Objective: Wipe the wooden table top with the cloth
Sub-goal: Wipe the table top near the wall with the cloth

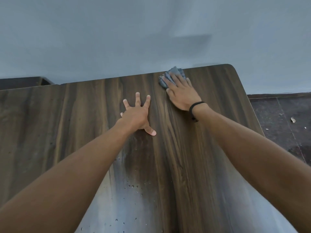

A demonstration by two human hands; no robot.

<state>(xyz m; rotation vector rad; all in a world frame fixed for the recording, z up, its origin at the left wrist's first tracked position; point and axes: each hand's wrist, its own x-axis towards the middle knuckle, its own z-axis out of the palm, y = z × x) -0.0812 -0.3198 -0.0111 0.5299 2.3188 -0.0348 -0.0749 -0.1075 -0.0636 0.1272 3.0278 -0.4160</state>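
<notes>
In the head view, I am pressing my right hand (pixel 182 94), flat and uncurled, on the crumpled grey cloth (pixel 175 71) under it. The cloth is seeming soft and light, so palm pressure suits it. My left hand (pixel 137 113) is resting spread open on the wooden table top (pixel 75 118) beside it.

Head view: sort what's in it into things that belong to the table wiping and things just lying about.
Job: cloth; wooden table top; right hand, flat on the cloth; left hand, spread on the table top; droplets.
Lying about: scraps on the floor; dark furniture at far left.
</notes>
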